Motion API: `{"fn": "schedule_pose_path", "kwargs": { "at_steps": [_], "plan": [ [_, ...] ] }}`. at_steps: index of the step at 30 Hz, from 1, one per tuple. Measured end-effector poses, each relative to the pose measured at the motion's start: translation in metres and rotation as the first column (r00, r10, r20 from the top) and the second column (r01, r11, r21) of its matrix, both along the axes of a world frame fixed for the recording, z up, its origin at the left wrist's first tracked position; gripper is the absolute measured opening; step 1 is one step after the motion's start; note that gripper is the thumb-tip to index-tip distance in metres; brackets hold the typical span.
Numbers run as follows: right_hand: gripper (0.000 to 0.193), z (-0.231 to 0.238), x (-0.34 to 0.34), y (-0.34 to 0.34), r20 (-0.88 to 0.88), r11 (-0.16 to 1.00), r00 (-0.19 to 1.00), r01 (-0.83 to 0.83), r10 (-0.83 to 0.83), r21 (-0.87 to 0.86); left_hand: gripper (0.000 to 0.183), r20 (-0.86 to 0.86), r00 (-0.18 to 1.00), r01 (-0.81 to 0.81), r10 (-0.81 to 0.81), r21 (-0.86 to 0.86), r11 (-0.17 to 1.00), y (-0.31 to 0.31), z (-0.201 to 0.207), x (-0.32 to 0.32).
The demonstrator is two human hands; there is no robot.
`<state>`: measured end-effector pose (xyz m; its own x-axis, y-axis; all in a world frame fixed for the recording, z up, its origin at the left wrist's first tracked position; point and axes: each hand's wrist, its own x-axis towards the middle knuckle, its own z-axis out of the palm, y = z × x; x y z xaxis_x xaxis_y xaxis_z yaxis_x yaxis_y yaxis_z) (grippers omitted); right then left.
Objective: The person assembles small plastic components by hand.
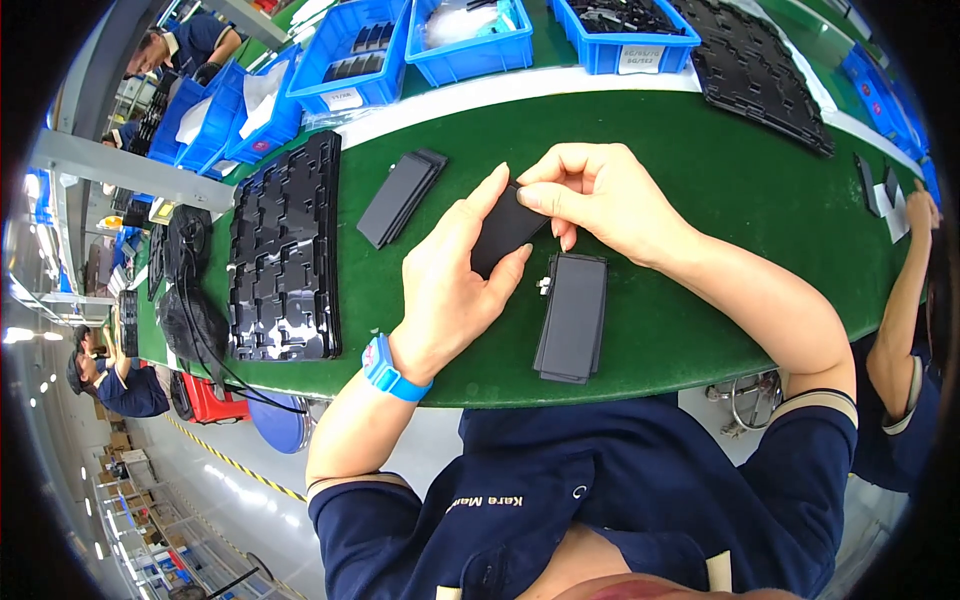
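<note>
A worker in a navy, tan-trimmed shirt holds a flat black rectangular piece above the middle of a green bench; the left hand grasps it between thumb and fingers along its sides, while the right hand grips its far end, thumb laid on the dark face and fingers curled; a light-blue watch circles the left wrist. Just to the near right of the held piece, a stack of similar dark pieces lies on the bench, its layers slightly fanned, with a small pale part at its left edge; to the far left of the hands lies a second dark stack, set at a slant; farther left rests a pile of glossy black molded trays, beside a dark bundle with cables. Along the far side stand a blue bin of curved black strips, a blue bin with pale wrapping and a blue bin of small black parts; more black trays lie at far right; at the right edge, a co-worker's hand is near a white sheet, its grip too small to tell.
</note>
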<state>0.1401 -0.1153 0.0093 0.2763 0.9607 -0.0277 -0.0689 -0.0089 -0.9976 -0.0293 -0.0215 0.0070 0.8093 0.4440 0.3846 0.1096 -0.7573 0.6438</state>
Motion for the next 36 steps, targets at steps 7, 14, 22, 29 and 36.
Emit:
{"fn": "schedule_pose_path", "kwargs": {
  "at_steps": [7, 14, 22, 29, 36],
  "plan": [
    [0.019, -0.003, 0.001, 0.0, -0.003, 0.999, 1.0, -0.014, 0.014, 0.03, 0.062, -0.008, 0.999, 0.039, -0.039, -0.017, 0.999, 0.004, 0.0, 0.0],
    [0.031, -0.006, 0.01, 0.005, -0.161, 0.998, 0.985, -0.06, 0.056, -0.023, 0.063, 0.055, 0.998, 0.026, -0.017, -0.163, 0.986, 0.009, -0.005, 0.0],
    [0.023, -0.01, 0.009, 0.006, -0.135, 0.999, 0.99, -0.051, 0.049, -0.018, 0.067, -0.041, 0.999, -0.004, -0.004, -0.189, 0.982, 0.006, -0.002, 0.001],
    [0.021, -0.008, 0.002, 0.003, -0.094, 1.0, 0.995, -0.017, 0.016, -0.017, 0.068, -0.043, 0.999, 0.007, -0.011, -0.098, 0.995, 0.006, -0.003, 0.001],
    [0.024, -0.009, 0.006, 0.007, -0.055, 0.999, 0.998, -0.025, 0.024, -0.024, 0.079, -0.024, 0.998, -0.055, 0.052, -0.15, 0.987, 0.007, -0.007, 0.001]
  ]
}}
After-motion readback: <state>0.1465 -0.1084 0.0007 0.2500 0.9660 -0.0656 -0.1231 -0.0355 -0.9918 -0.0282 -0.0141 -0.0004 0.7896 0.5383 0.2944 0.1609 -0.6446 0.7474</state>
